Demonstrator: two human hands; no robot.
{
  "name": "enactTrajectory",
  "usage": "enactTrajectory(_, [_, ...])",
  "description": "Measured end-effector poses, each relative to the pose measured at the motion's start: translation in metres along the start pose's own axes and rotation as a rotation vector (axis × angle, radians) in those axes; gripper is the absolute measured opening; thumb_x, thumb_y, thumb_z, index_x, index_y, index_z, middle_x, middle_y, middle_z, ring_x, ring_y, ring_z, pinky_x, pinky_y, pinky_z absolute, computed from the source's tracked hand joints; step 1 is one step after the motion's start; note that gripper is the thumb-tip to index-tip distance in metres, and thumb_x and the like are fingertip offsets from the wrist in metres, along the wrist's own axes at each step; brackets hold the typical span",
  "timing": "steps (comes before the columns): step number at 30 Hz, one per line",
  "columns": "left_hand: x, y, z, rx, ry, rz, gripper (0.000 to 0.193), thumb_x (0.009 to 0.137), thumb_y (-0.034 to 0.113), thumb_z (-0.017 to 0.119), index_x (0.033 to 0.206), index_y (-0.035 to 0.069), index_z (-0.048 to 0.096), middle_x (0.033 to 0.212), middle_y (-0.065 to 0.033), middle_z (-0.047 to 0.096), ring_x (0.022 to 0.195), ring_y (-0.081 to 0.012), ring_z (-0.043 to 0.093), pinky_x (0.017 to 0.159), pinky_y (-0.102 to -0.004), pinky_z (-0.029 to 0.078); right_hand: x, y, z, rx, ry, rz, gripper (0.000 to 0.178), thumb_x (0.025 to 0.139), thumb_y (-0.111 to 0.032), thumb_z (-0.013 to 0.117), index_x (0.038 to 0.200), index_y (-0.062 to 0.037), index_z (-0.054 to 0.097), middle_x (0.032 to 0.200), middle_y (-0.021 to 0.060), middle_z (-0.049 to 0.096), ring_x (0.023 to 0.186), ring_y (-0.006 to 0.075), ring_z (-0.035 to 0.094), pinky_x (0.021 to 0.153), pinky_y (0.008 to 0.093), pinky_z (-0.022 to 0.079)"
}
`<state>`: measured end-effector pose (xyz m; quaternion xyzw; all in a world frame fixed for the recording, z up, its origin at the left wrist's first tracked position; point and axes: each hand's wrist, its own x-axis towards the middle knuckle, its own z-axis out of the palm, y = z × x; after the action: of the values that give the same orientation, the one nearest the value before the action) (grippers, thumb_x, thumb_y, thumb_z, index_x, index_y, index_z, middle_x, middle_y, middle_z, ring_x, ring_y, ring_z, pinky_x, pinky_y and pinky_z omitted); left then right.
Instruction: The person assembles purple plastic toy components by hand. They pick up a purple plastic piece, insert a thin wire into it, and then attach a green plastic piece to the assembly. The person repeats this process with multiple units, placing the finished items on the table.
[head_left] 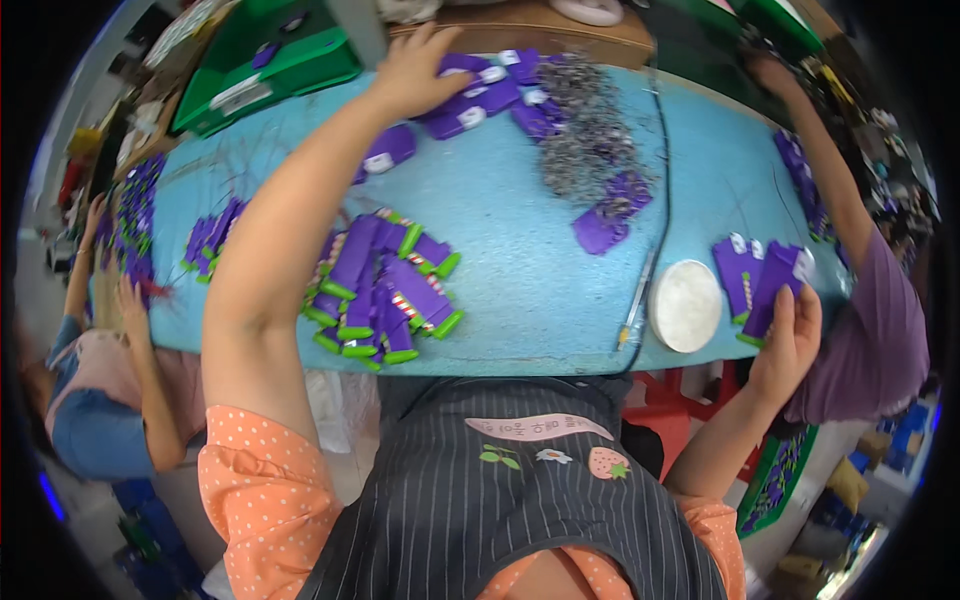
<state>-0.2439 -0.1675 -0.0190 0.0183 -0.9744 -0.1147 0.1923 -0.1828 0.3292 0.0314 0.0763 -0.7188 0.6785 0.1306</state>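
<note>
My left hand (420, 75) reaches to the far side of the blue table, fingers apart, its thumb side next to a group of flat purple pieces with white tabs (483, 103). At the right edge, my right hand (790, 345) has its fingers closed on a purple piece with a white tab (776, 282). A similar purple piece (738, 275) with a green end and a striped strip lies just left of it. In front of my left forearm sits a heap of purple pieces with green ends (385, 290). The right palm is partly turned out of sight.
A tangled grey, wiry pile (585, 125) stands beyond the middle. Near my right hand are a round white tub (686, 306), a pen (636, 305) and a dark cable (667, 190). Green bins (265, 75) stand at the back left. Other people's arms (835, 165) work at both sides.
</note>
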Motion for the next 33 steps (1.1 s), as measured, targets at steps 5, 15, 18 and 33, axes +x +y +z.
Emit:
enactTrajectory(5, [-0.014,0.027,0.002,-0.145,-0.155,0.109,0.044,0.082,0.017,0.061,0.123,0.007,0.051,0.124,-0.0209,0.051,0.11,-0.0375,0.05,0.095,-0.0407,0.041,0.03,0.027,-0.015,-0.315,-0.048,-0.011,0.017,0.087,-0.008,0.061,0.1,0.003,0.06,0.083,-0.0006,0.06,0.073,0.0039,0.053,0.064,0.0161,0.04])
enactTrajectory(15, [-0.102,0.101,-0.054,-0.261,-0.108,-0.111,0.033,0.09,0.015,0.051,0.118,0.0,0.049,0.102,-0.0233,0.06,0.093,-0.039,0.058,0.082,-0.0403,0.046,0.02,0.048,0.005,-1.085,-0.043,-0.375,0.027,0.077,-0.012,0.067,0.1,0.0003,0.059,0.095,0.0155,0.056,0.088,0.0309,0.055,0.073,0.0396,0.044])
enactTrajectory(18, [-0.108,0.102,-0.074,-0.444,-0.054,-0.194,0.033,0.093,0.015,0.049,0.121,-0.001,0.047,0.095,-0.0154,0.063,0.084,-0.0261,0.062,0.077,-0.0323,0.046,-0.006,0.014,0.046,-0.846,-0.118,-0.365,0.032,0.075,-0.01,0.069,0.104,-0.0005,0.059,0.1,0.0146,0.057,0.091,0.0295,0.055,0.074,0.0389,0.044])
enactTrajectory(33, [-0.239,0.194,-0.058,-1.657,-0.022,-0.721,0.034,0.095,0.016,0.048,0.124,0.0,0.039,0.104,-0.0089,0.058,0.095,-0.0129,0.057,0.081,-0.0274,0.046,-0.086,-0.026,0.163,-0.236,-0.935,-0.4,0.079,0.059,-0.026,0.083,0.121,0.0061,0.047,0.105,0.0182,0.055,0.095,0.0331,0.055,0.081,0.0398,0.044])
